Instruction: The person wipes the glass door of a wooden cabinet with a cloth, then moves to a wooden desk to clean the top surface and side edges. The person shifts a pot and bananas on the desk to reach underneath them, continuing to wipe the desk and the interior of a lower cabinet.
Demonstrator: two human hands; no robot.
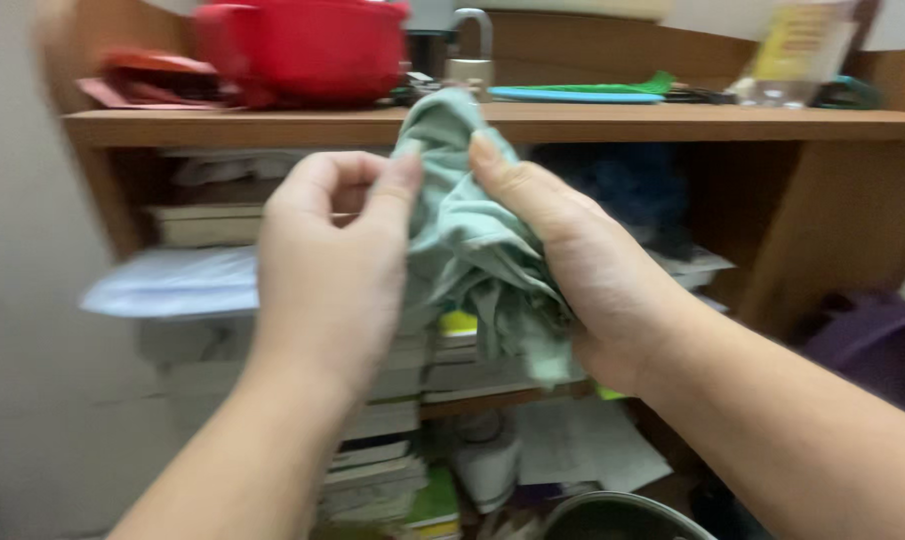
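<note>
Both hands are closed on a pale green cloth [473,250] held up in front of a wooden shelf unit [673,125], which serves as the landmark here. The left hand [333,270] pinches an upper fold of the cloth between thumb and forefinger, the other fingers curled in; the right hand [573,270] grips the bunched body from the side, thumb pressed high on the fabric and fingers wrapped behind it out of sight. The cloth hangs crumpled between them, its top bunch reaching to about the front edge of the unit's top board, its loose tail drooping at the right palm. The left hold looks slight, so a tug from the right could pull the fold free and let the fabric drop toward the grey round pot rim [623,515] at the foot of the unit. Behind the hands, on the middle level, stacked books and papers [213,225] lie unevenly, and a trailing corner could catch and drag a loose sheet. Farthest back, on the top board, sit a red bowl [303,50], a metal padlock [470,55] just behind the cloth's top, and a clear plastic container [793,60]; a wide swing upward could likely knock the padlock.
</note>
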